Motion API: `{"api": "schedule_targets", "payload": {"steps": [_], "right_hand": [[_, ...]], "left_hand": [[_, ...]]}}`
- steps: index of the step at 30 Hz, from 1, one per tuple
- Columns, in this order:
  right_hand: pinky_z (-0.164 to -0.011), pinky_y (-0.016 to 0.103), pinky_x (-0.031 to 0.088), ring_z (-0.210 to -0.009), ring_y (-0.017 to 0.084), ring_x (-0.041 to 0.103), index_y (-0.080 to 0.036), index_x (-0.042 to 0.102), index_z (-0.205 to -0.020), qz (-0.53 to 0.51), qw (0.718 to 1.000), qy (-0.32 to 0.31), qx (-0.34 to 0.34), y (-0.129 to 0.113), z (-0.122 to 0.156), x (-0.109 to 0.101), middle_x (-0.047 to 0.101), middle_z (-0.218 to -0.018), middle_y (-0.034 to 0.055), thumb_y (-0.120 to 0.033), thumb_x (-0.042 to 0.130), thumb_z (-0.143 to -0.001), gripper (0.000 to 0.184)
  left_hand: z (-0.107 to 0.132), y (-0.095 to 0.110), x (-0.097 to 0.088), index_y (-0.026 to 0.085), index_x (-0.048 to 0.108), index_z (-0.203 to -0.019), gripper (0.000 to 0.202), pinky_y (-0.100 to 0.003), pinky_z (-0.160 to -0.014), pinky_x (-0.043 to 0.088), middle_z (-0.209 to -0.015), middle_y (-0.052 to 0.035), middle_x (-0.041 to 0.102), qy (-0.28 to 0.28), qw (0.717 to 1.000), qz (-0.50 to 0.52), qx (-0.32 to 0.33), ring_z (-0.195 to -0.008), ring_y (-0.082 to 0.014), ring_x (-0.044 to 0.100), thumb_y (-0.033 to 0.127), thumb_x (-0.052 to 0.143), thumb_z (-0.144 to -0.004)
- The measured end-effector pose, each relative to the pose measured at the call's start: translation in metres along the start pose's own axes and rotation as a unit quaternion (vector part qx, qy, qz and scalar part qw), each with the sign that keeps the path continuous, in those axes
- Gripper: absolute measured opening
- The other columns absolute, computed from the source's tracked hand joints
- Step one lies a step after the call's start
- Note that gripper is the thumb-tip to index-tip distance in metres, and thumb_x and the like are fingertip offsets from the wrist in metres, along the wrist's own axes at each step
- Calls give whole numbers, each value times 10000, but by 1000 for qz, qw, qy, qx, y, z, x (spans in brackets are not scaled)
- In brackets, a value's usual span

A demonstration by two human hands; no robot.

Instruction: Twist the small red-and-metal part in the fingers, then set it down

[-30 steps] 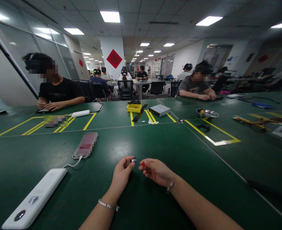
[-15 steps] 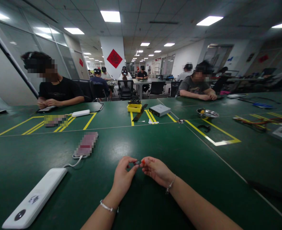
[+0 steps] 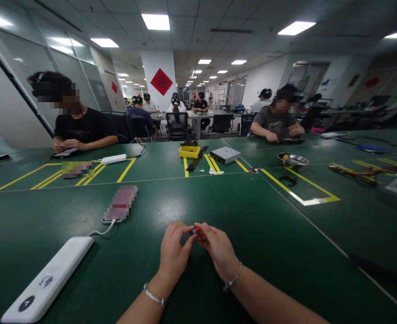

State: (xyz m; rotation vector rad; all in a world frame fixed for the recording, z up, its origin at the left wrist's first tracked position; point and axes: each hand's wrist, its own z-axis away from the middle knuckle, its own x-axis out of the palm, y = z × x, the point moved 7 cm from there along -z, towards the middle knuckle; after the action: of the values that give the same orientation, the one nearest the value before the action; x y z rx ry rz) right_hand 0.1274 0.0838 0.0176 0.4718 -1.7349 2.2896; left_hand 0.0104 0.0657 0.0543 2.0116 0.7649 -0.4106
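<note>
Just above the green table, my left hand [image 3: 175, 245] pinches a small dark piece with pale markings [image 3: 193, 231] between thumb and fingertips. My right hand [image 3: 219, 247] meets it from the right, closed on a small orange piece [image 3: 197, 227]. The two pieces now touch or overlap at the fingertips; whether they are joined I cannot tell. Both are too small and too covered by fingers to name their kind. A bracelet circles each wrist.
Left of my hands lie a white power bank [image 3: 50, 279] and a phone [image 3: 120, 204] cabled to it. Farther off are a yellow tray [image 3: 189, 152], a grey box [image 3: 225, 155] and a metal bowl [image 3: 297, 159]. Two people sit across the green table [image 3: 144, 202].
My right hand has moved left, closing the small gap between the orange piece and the dark piece. Across the table, the person at right has shifted their hands.
</note>
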Motion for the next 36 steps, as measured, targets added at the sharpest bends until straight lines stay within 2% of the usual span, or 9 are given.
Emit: {"api": "schedule_targets", "payload": {"steps": [14, 17, 20, 23, 25, 27, 29, 32, 36], "right_hand": [[-645, 289, 431, -706, 156, 561, -152, 664, -839, 79, 996, -19, -23, -1, -1, 1, 648, -765, 60, -425, 618, -621, 352], [-648, 298, 434, -688, 163, 568, -174, 658, -791, 127, 990, -30, -62, -7, -7, 0, 652, -747, 41, -359, 645, -598, 267], [-697, 316, 429, -716, 179, 578, -192, 650, -774, 216, 967, -17, -137, -30, -19, -13, 656, -748, 38, -336, 605, -631, 207], [-714, 322, 416, -746, 185, 575, -196, 633, -839, 356, 909, 86, -200, -70, -37, -57, 654, -791, 49, -337, 530, -683, 234], [-710, 323, 406, -775, 190, 564, -197, 617, -898, 477, 831, 182, -222, -102, -46, -100, 646, -838, 59, -331, 469, -717, 270], [-672, 328, 400, -782, 209, 553, -192, 612, -922, 581, 746, 257, -199, -125, -51, -149, 638, -850, 76, -331, 434, -727, 299], [-630, 332, 398, -773, 226, 550, -185, 611, -931, 627, 699, 309, -150, -139, -53, -199, 633, -847, 91, -340, 415, -729, 321], [-601, 340, 400, -768, 245, 548, -197, 613, -944, 636, 677, 359, -86, -144, -49, -254, 629, -840, 104, -345, 403, -727, 336], [-595, 393, 400, -786, 294, 543, -204, 640, -909, 638, 665, 387, -43, -136, -44, -277, 621, -868, 142, -352, 394, -719, 344]], "left_hand": [[-1, -1, -1, 212, 571, -818, 101, -303, -695, 424, -789, -17, 555, 2, 1000, -10, 1, -768, -165, 510, 224, 548, -721], [-1, -1, 4, 213, 560, -810, 96, -308, -700, 426, -803, -17, 562, -16, 1000, -2, 1, -782, -169, 513, 227, 552, -715], [-1, -4, 6, 219, 538, -877, 176, -318, -701, 427, -862, -27, 566, -29, 999, 14, -18, -815, -183, 514, 250, 560, -705], [0, -12, 6, 214, 532, -918, 202, -318, -704, 424, -901, -37, 564, -25, 997, 40, -59, -817, -186, 521, 276, 527, -726], [0, -18, 5, 209, 548, -893, 181, -313, -704, 422, -892, -37, 572, -19, 993, 66, -93, -800, -184, 529, 297, 497, -743], [-1, -25, 5, 205, 563, -861, 179, -304, -701, 418, -864, -33, 585, -14, 988, 90, -124, -781, -180, 538, 319, 474, -755], [-1, -29, 6, 202, 573, -838, 188, -295, -700, 412, -835, -26, 593, -12, 985, 102, -142, -772, -176, 543, 331, 458, -763], [-2, -32, 5, 204, 579, -837, 201, -288, -706, 405, -822, -17, 598, -12, 982, 104, -156, -775, -172, 546, 343, 453, -765], [-1, -37, 3, 198, 570, -873, 225, -289, -716, 405, -847, -21, 599, -2, 976, 116, -185, -792, -173, 548, 357, 463, -755]]}}
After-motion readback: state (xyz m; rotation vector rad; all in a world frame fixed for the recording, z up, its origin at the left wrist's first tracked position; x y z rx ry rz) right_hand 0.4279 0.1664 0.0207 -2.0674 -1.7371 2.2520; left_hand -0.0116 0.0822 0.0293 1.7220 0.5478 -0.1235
